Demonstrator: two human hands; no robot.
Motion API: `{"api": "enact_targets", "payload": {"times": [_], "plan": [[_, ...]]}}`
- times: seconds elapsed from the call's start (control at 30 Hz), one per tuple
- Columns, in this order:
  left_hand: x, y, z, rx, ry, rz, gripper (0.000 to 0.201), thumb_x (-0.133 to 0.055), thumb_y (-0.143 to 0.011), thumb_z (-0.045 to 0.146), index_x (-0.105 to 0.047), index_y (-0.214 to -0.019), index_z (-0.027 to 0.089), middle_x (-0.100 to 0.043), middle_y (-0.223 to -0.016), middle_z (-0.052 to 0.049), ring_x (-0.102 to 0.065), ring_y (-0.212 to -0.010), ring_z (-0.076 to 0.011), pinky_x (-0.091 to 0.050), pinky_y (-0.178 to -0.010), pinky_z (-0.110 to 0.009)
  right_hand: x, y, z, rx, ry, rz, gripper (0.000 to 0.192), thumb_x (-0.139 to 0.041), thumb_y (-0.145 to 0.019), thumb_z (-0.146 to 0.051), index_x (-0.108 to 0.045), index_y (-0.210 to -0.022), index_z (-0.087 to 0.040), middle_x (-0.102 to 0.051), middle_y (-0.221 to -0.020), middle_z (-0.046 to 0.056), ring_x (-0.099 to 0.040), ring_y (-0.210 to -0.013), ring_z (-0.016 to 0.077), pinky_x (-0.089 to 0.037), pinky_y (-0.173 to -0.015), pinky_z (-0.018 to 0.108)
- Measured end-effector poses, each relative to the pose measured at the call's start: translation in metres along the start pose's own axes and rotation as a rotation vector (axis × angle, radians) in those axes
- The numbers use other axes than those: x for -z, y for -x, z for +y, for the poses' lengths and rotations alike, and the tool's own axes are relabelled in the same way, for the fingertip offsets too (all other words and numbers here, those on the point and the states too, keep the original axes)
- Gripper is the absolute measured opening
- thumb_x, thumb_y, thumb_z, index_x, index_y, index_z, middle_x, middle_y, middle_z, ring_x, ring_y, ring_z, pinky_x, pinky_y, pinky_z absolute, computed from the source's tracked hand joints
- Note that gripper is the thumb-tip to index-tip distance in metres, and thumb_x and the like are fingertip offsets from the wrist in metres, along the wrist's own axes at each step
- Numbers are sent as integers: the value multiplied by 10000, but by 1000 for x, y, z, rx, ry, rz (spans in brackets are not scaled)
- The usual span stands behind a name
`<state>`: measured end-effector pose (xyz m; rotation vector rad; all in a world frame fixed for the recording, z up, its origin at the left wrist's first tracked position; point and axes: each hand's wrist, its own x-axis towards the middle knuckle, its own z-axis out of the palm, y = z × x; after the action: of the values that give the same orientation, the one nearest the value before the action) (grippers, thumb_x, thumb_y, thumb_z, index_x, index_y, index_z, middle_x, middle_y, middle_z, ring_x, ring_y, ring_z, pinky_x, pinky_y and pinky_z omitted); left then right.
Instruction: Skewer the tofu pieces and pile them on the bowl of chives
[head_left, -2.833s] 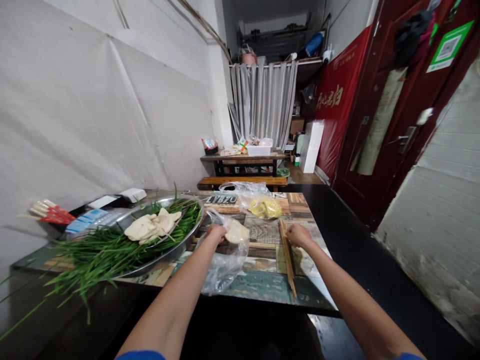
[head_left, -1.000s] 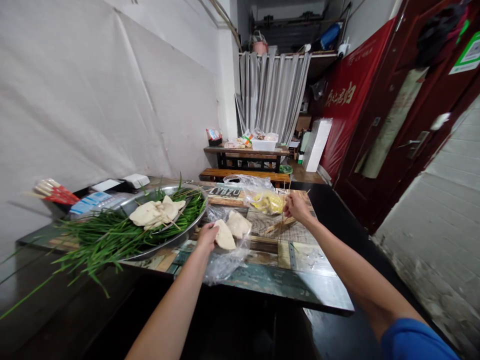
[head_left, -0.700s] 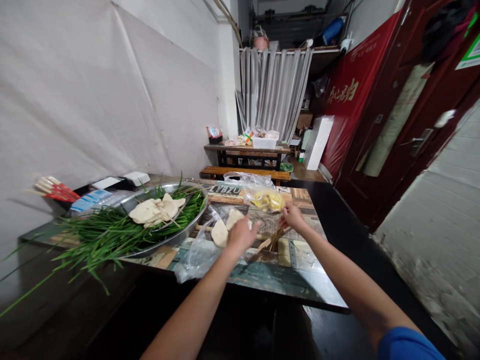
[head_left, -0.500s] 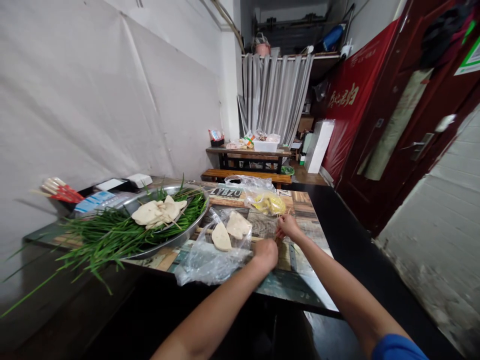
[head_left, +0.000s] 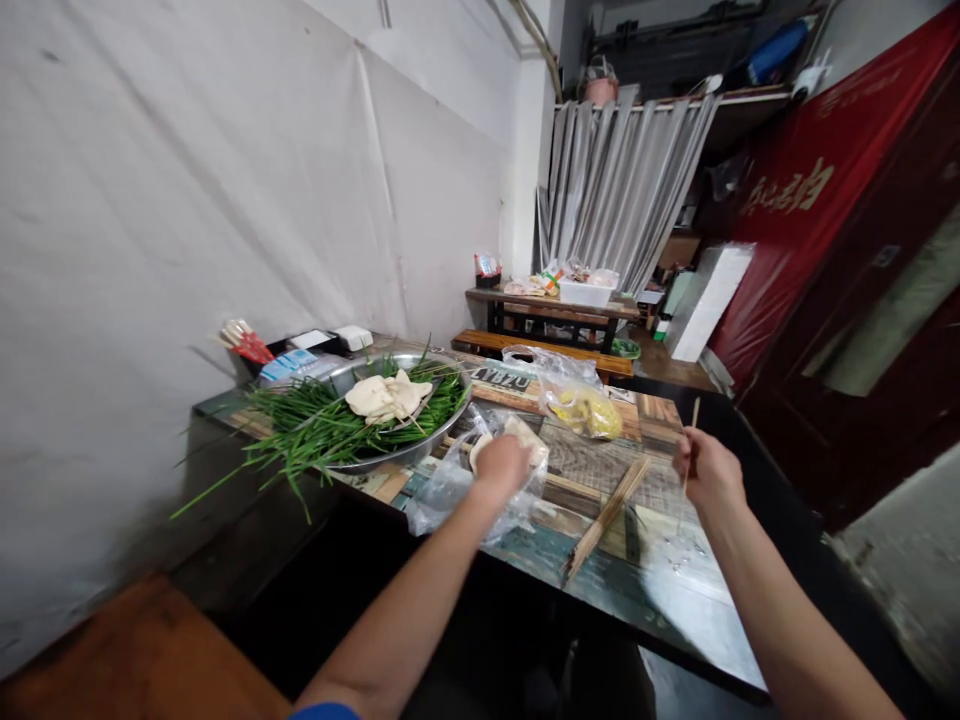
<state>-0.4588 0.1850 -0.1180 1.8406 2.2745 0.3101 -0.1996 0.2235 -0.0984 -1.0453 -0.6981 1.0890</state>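
The right hand (head_left: 709, 472) has lifted one skewer (head_left: 688, 450) off the bundle (head_left: 606, 515) near the table's front edge, pinching it upright — ready for piercing; the left hand (head_left: 501, 465) closes on a pale slice inside the plastic bag (head_left: 450, 490).

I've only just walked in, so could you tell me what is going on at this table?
A person's left hand reaches into a clear plastic bag of pale flat pieces, while the right hand holds a single bamboo skewer upright. A bundle of skewers lies between them; a metal basin holds chives.
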Motion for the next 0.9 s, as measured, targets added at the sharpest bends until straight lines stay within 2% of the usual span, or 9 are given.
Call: {"api": "enact_targets", "payload": {"times": [0.07,0.17,0.27,0.37,0.47,0.53,0.63,0.73,0.9], "plan": [[15,-20,-40,145,0,8,408,-476,-769,412,-662,-924,83,-612,-1039,-249,-568,-990,-334,-426,-780,-380,0,41,12,-170,-42,-160,34,-567,-732,-157,-541,-730,-135,-440,-463,-75,-369,-318,42,-297,-290,146],[12,-35,-71,240,35,-16,447,-575,-674,480,-670,-885,97,-601,-1064,-259,-548,-1023,-366,-420,-805,-411,-8,116,39,-326,-105,-345,233,-658,-642,-147,-582,-862,-129,-494,-510,-61,-384,-341,38,-314,-316,144],[-6,-39,-70,273,100,-24,520,-645,-572,527,-670,-867,99,-593,-1080,-261,-541,-1027,-385,-419,-811,-432,-13,188,67,-569,-272,-506,275,-726,-661,-266,-572,-862,-159,-537,-511,-60,-444,-392,30,-342,-389,119],[-18,-47,-62,306,177,0,571,-729,-464,477,-660,-876,88,-561,-1123,-278,-513,-1059,-402,-406,-828,-445,-7,232,86,-639,-238,-735,334,-678,-676,-466,-531,-697,-167,-427,-327,-97,-276,-255,13,-187,-302,125],[-20,-58,-59,343,283,18,547,-800,-341,358,-658,-806,108,-562,-1116,-282,-497,-1069,-421,-394,-835,-454,2,240,89,-568,-126,-827,389,-659,-661,-528,-526,-698,-164,-437,-323,-86,-261,-258,18,-161,-314,141],[-17,-62,-59,347,386,29,458,-810,-306,265,-648,-716,141,-616,-1036,-245,-523,-1038,-408,-408,-812,-430,3,231,84,-465,-76,-689,365,-609,-716,-522,-521,-775,-173,-439,-356,-90,-258,-280,23,-153,-326,147],[-10,-57,-56,283,592,82,300,-774,-372,180,-620,-628,159,-669,-908,-172,-556,-1004,-356,-432,-767,-357,-2,211,77,-306,63,-473,338,-561,-774,-491,-508,-884,-176,-354,-374,-118,-215,-329,29,-121,-347,156],[-3,-42,-48,174,851,140,232,-722,-515,239,-628,-709,152,-683,-831,-118,-606,-905,-279,-456,-694,-300,-5,201,79,-229,234,-495,387,-563,-763,-506,-528,-888,-141,-279,-385,-127,-185,-356,31,-99,-368,177],[0,-13,-31,34,1279,164,435,-644,-635,447,-610,-924,124,-684,-740,-75,-632,-653,-177,-480,-584,-271,0,203,85,-220,323,-551,481,-543,-744,-550,-544,-936,-109,-227,-434,-123,-201,-370,43,-97,-380,198]]}}
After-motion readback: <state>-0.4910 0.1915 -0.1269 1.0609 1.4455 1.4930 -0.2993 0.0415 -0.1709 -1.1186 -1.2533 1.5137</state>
